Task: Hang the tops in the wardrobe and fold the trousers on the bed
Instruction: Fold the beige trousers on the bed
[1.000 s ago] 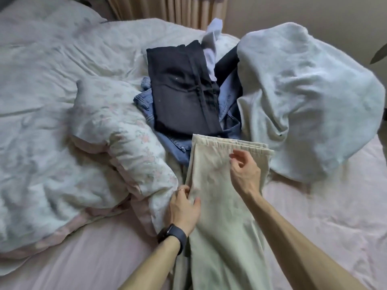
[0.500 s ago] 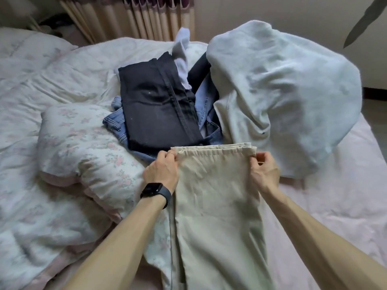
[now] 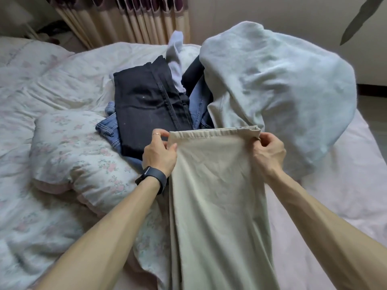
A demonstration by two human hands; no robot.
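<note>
Beige trousers (image 3: pixel 215 185) lie lengthwise on the bed (image 3: pixel 335 206), their far end lifted a little by both hands. The left hand (image 3: pixel 160 152), with a dark watch (image 3: pixel 154 176) on its wrist, pinches the far left corner of the trousers between thumb and fingers (image 3: pixel 161 133). The right hand (image 3: pixel 269 151) pinches the far right corner the same way, its fingers (image 3: pixel 267 137) clamped on the cloth. Just beyond the beige trousers, folded black trousers (image 3: pixel 146 109) sit on top of blue jeans (image 3: pixel 106 127). Beyond and to the right of the beige trousers a large pale grey cloth (image 3: pixel 282 91) is heaped, and to their left a floral duvet (image 3: pixel 73 153) is bunched. The step in hand appears to be folding the beige pair. To do it well, both corners should be held level and taut and carried toward the near end so the edges meet squarely, then the crease smoothed flat.
</note>
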